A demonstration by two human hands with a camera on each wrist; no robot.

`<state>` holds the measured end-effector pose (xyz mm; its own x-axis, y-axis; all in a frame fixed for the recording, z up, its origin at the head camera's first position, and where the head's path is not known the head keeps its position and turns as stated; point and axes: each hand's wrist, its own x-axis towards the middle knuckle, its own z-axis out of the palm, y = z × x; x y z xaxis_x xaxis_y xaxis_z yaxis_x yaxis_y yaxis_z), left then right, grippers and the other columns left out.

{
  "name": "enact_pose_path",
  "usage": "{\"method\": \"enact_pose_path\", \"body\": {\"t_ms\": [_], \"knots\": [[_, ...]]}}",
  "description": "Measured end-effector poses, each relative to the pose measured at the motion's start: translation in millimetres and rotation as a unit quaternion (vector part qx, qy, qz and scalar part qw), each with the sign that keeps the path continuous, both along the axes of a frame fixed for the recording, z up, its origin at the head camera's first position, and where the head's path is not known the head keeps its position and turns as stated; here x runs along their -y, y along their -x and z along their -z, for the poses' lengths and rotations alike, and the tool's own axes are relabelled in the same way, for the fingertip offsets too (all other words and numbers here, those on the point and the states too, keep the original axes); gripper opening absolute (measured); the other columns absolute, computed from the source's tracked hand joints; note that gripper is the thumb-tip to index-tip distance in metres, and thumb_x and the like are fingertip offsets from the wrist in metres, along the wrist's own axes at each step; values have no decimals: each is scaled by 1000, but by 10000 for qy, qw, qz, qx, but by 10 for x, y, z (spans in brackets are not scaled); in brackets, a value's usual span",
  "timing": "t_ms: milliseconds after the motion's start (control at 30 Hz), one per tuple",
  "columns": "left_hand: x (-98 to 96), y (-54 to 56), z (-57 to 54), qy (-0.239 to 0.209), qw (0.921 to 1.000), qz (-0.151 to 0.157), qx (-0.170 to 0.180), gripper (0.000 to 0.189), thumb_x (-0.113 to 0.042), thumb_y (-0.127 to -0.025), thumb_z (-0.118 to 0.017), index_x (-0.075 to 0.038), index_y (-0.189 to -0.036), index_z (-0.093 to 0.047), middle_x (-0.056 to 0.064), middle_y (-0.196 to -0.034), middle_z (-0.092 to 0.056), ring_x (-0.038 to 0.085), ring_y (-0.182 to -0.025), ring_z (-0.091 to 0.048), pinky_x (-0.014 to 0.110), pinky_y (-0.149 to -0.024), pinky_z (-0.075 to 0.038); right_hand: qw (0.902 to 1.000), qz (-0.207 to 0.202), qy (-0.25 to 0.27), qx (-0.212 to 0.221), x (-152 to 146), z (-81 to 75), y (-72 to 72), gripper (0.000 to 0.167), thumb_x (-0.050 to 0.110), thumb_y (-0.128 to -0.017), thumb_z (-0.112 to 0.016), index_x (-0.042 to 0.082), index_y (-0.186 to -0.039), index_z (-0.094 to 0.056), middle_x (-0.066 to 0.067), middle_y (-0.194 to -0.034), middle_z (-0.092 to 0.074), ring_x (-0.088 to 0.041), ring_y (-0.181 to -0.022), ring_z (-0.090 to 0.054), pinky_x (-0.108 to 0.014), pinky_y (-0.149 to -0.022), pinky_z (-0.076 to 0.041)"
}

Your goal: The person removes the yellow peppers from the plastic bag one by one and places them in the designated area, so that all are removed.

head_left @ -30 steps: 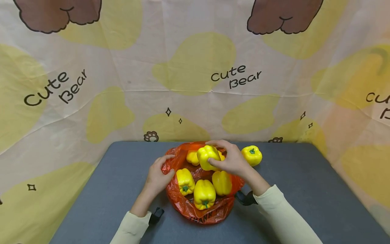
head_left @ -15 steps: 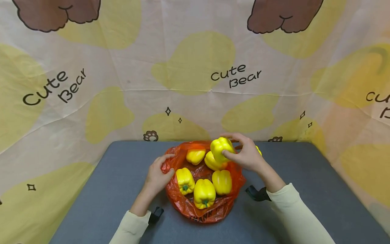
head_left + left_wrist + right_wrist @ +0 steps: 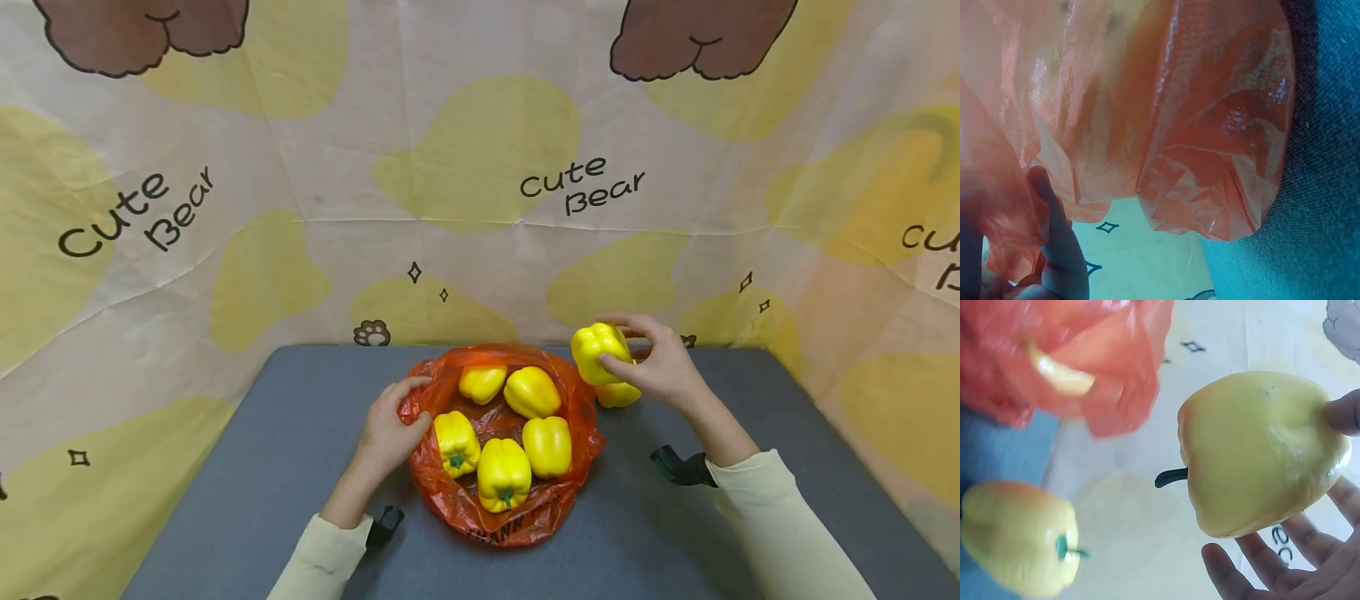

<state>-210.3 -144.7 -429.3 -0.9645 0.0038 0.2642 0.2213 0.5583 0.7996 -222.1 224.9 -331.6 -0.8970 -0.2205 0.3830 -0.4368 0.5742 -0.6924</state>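
My right hand (image 3: pixel 658 358) holds a yellow bell pepper (image 3: pixel 598 352) by its sides, above the table and just right of the bag. In the right wrist view the pepper (image 3: pixel 1266 453) shows its green stem, with the thumb on one side and fingers on the other. At the left rim of a red plastic bag (image 3: pixel 501 527), my left hand (image 3: pixel 390 425) grips the plastic; the left wrist view shows fingers (image 3: pixel 1063 250) around a fold. Several yellow bell peppers lie inside the opened bag, among them a front one (image 3: pixel 504 475) with its stem toward me.
Another yellow bell pepper (image 3: pixel 618 395) lies on the grey table (image 3: pixel 300 433) right of the bag, partly hidden by the held one. A printed cloth backdrop (image 3: pixel 480 167) rises behind the table's far edge. Black straps (image 3: pixel 682 467) hang near both wrists.
My right hand has carried the bell pepper from over the bag to the right, past its rim. The peppers at the back of the bag are now uncovered. My left hand stays in place.
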Motion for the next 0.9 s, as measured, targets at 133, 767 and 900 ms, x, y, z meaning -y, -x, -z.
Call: {"method": "enact_pose_path", "body": {"t_ms": [133,767,900], "knots": [[-1,-7,-12,-29,10000,25,5,45,-5,-78,-70,-19,-121,-64,12,-109,-61,25,-90,-61,33,-71,-57,9997,184,-159,-26,-127,2,-6,47,19,-84,-74,11,-128,-59,-13,-126,-56,-36,-110,-56,-53,-83,-53],[3,-14,-31,-42,10000,59,-22,45,-5,-78,-69,-19,-121,-64,11,-109,-61,24,-91,-61,27,-71,-54,9790,1013,-1681,-558,-659,148,10,49,21,-77,-76,10,-123,-62,-18,-117,-60,-32,-93,-54,-39,-70,-41],[14,-12,-23,-45,10000,52,8,46,-5,-78,-68,-19,-121,-64,11,-108,-61,24,-90,-61,25,-69,-53,9756,1116,-1821,-514,-738,195,44,49,22,-76,-75,11,-122,-62,-19,-117,-59,-33,-94,-51,-39,-70,-39]]}}
